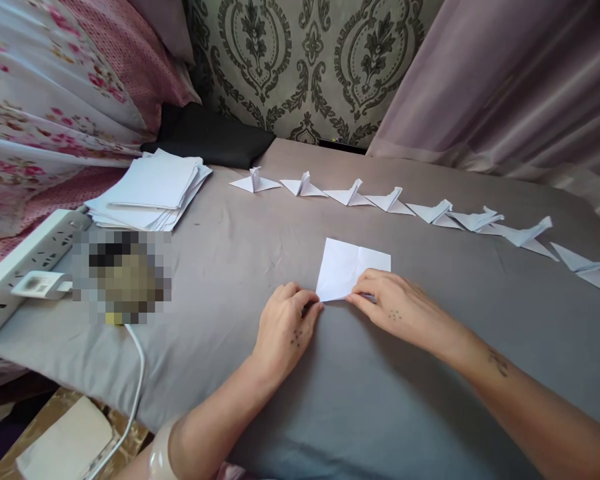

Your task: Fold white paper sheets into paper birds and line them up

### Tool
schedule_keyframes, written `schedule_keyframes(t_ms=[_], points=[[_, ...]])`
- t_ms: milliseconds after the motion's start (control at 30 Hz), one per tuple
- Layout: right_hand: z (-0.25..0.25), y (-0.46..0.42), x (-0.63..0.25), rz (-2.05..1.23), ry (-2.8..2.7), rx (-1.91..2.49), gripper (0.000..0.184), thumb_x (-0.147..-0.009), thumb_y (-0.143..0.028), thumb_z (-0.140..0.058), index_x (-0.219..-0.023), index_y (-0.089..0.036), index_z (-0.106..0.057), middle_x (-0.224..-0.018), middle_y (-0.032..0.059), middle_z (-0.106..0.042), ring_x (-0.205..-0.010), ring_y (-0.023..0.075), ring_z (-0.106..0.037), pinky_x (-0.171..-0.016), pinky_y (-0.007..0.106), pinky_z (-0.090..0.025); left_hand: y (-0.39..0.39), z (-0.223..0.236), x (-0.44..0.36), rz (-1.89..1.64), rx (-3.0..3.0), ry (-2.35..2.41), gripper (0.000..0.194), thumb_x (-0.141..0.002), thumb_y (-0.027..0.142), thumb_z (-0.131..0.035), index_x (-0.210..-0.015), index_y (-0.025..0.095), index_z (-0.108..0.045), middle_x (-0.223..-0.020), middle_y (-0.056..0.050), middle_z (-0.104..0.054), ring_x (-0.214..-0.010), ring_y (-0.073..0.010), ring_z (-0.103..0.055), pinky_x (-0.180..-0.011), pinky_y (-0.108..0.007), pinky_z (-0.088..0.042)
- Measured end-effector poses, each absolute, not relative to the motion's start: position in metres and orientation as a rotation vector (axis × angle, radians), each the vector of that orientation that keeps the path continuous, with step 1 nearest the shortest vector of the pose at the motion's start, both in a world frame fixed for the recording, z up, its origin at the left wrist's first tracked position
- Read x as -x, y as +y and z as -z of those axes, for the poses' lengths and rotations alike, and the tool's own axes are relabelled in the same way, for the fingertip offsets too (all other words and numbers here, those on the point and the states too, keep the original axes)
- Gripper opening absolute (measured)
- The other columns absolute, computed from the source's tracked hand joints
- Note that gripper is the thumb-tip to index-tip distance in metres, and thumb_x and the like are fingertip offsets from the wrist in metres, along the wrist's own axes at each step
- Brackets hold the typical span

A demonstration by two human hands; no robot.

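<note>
A white square sheet of paper [349, 267] lies flat on the grey cloth-covered surface [260, 233], with faint crease lines across it. My left hand [286, 327] rests at the sheet's near left corner, fingers curled and the tips touching the paper edge. My right hand [397, 308] presses on the near right edge of the sheet, its fingers bent and pinched against the paper. Beyond the sheet stands a row of several folded white paper birds [349, 193], running from the middle to the far right.
A stack of white paper sheets [150, 190] sits at the back left. A white power strip [20, 267] with a plugged adapter and a white cable [135, 380] lies at the left edge. A black cushion [215, 137], floral fabric and a curtain surround the surface.
</note>
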State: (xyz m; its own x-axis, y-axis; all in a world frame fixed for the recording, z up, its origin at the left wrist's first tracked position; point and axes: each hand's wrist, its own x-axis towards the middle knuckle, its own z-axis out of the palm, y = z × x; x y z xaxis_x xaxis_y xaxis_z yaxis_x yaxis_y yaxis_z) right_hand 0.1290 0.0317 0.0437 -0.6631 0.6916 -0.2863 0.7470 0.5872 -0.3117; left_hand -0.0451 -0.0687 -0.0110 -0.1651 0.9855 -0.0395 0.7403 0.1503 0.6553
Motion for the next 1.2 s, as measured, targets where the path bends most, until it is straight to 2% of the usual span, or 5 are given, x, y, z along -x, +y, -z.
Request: schedule_keyframes(t_ms=[267,667,833,1067,1200], points=[[-0.049,0.052,-0.112,0.536,2.484,-1.220,0.031,-0.089,-0.037,-0.046,-0.067,-0.021,-0.061,-0.079,0.0022,-0.068,-0.071,0.0171,-0.058,-0.056,0.028,-0.029,-0.065,0.009,0.044,-0.621,-1.704,1.996,0.023,-0.095,0.027,-0.045,-0.091,0.019,-0.067,-0.086,-0.005,-0.061,-0.082,-0.0203,-0.054,-0.073,-0.033,-0.044],[-0.056,0.061,-0.099,0.506,2.409,-1.163,0.023,-0.087,-0.034,-0.050,-0.078,-0.022,-0.068,-0.088,0.0043,-0.071,-0.083,0.0204,-0.062,-0.059,0.028,-0.030,-0.059,0.013,0.042,-0.628,-1.671,2.042,0.017,-0.091,0.026,-0.050,-0.077,0.020,-0.058,-0.079,-0.003,-0.058,-0.077,-0.0186,-0.053,-0.066,-0.030,-0.041],[-0.057,0.064,-0.097,0.523,2.370,-1.159,0.023,-0.085,-0.035,-0.052,-0.073,-0.022,-0.067,-0.080,0.0046,-0.070,-0.077,0.0207,-0.062,-0.059,0.028,-0.031,-0.059,0.011,0.046,-0.607,-1.810,1.962,0.014,-0.094,0.022,-0.042,-0.090,0.019,-0.055,-0.089,-0.005,-0.056,-0.080,-0.0194,-0.049,-0.070,-0.032,-0.043],[-0.056,0.068,-0.094,0.589,2.417,-1.166,0.025,-0.079,-0.033,-0.058,-0.059,-0.020,-0.063,-0.068,0.0071,-0.066,-0.074,0.0232,-0.062,-0.059,0.030,-0.033,-0.054,0.005,0.049,-0.438,-2.342,1.512,0.033,-0.093,0.004,-0.029,-0.111,0.016,-0.054,-0.105,-0.009,-0.056,-0.092,-0.0216,-0.046,-0.084,-0.034,-0.046],[-0.057,0.076,-0.110,0.776,2.434,-1.170,0.024,-0.080,-0.041,-0.057,-0.073,-0.021,-0.069,-0.077,0.0016,-0.069,-0.069,0.0169,-0.061,-0.058,0.026,-0.038,-0.052,0.001,0.047,-0.300,-2.468,1.474,0.028,-0.096,0.010,-0.031,-0.110,0.014,-0.055,-0.103,-0.010,-0.057,-0.090,-0.0213,-0.049,-0.083,-0.034,-0.047]])
